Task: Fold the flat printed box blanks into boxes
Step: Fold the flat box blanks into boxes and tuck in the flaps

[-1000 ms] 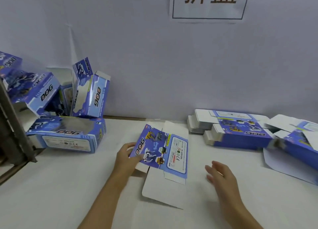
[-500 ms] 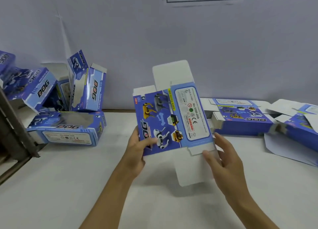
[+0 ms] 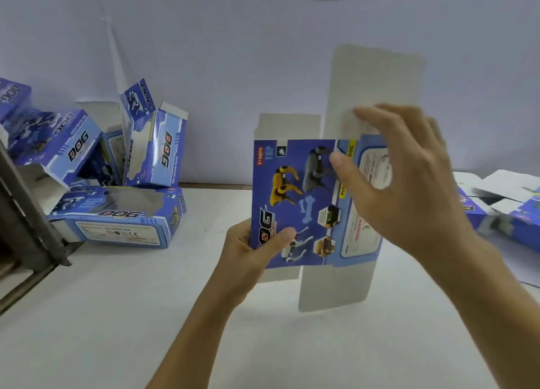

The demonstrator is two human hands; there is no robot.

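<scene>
- While a flat blue printed cardboard box blank [image 3: 306,201] stood upright in mid-frame, held above the white table [image 3: 117,315], its long axis ran top to bottom, with plain white flaps at the top and bottom edges.
- At the blank's lower left corner, the left hand [image 3: 251,254] gripped it, thumb pressed on the printed face and fingers hidden behind.
- Over the blank's upper right, the right hand [image 3: 409,184] lay with fingers spread and nearly straight, thumb on the printed face beside the vertical crease; whether the fingertips pressed the tall white top flap [image 3: 377,87] or only brushed it could not be told.
- That crease lay just left of the right palm, so the right hand seemed the nearer one for opening the blank into a sleeve, while the left steadied the far edge.
- Several folded blue boxes [image 3: 117,213] were heaped at centre left against the wall.
- More flat blue blanks [image 3: 508,213] lay at the right edge of the frame.
</scene>
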